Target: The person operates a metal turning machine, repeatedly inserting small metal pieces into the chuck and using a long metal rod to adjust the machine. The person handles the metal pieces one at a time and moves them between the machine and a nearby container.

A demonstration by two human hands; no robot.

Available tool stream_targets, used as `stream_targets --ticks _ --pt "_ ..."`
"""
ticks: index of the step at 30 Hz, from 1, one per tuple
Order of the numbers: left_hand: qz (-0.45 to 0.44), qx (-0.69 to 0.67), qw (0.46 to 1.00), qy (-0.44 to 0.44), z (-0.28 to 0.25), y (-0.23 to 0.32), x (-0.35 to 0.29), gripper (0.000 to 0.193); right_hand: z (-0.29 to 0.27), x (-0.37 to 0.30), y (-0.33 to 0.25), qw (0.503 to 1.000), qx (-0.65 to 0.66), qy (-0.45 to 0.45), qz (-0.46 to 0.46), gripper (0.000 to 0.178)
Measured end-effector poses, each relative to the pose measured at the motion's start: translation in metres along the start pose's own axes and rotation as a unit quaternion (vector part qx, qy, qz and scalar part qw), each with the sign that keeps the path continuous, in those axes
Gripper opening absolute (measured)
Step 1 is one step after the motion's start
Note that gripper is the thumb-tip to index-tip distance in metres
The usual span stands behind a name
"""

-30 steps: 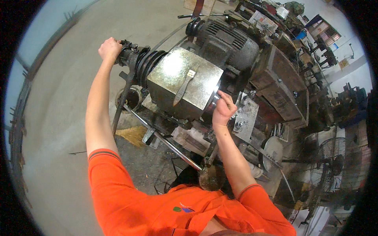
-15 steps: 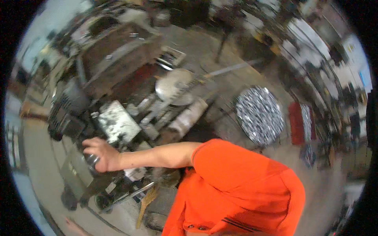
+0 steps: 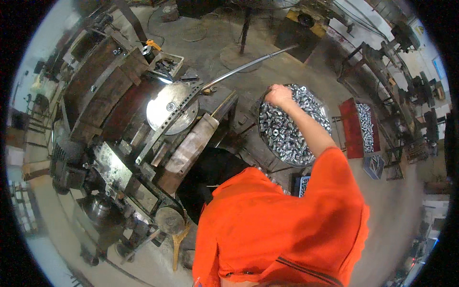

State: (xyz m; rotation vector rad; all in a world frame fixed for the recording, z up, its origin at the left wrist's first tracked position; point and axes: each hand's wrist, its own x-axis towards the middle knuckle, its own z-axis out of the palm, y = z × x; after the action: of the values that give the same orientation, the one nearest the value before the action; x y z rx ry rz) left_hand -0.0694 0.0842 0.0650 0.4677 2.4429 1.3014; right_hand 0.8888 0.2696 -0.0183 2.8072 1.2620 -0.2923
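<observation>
My right hand (image 3: 278,95) is at the far left rim of a round tray (image 3: 264,138) heaped with shiny metal nuts (image 3: 289,126). Its fingers are curled down and look closed; whether a nut is between them is hidden. The bare forearm reaches over the heap from an orange sleeve. My left hand is out of view. Left of the tray stands a machine with a round metal disc (image 3: 160,112) and a long perforated bar (image 3: 174,119) crossing it. A metal rod (image 3: 244,65) extends from the bar toward the far right.
A red bin (image 3: 351,129) of metal parts stands right of the tray, with a grey crate (image 3: 374,166) below it. A box of tools (image 3: 166,66) lies behind the disc. A straw brush (image 3: 177,246) hangs low by the machine. A fan stand (image 3: 245,31) rises at the far side.
My right hand has moved from the machine's left side, where it was around a dark object, across to the tray of nuts. The view has shifted and become sharper.
</observation>
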Motion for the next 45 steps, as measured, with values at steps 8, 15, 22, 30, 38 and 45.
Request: stream_targets --ticks 8,15,22,30,38,45 --pt "0.046 -0.029 0.995 -0.085 -0.004 0.05 -0.043 0.049 0.018 0.056 0.013 0.988 0.033 -0.135 0.073 0.049" --pt "0.183 0.1 0.961 -0.183 0.013 0.082 -0.09 0.046 -0.007 0.054 0.03 0.993 0.091 0.017 0.072 0.039" --pt "0.195 -0.139 0.938 -0.252 0.154 0.169 -0.256 0.032 -0.064 -0.071 -0.091 0.714 0.594 -0.122 -0.351 0.032" --pt "-0.07 -0.324 0.687 -0.646 0.322 0.168 -0.337 0.039 -0.067 -0.21 -0.265 0.509 0.52 -0.067 -0.682 0.03" --pt "-0.073 -0.44 0.699 -0.558 0.302 0.16 -0.333 0.037 -0.06 -0.246 -0.286 0.545 0.446 -0.018 -0.71 0.035" --pt "0.244 -0.156 0.882 -0.371 0.294 0.163 -0.306 0.035 -0.07 -0.25 -0.303 0.552 0.371 -0.06 -0.744 0.037"
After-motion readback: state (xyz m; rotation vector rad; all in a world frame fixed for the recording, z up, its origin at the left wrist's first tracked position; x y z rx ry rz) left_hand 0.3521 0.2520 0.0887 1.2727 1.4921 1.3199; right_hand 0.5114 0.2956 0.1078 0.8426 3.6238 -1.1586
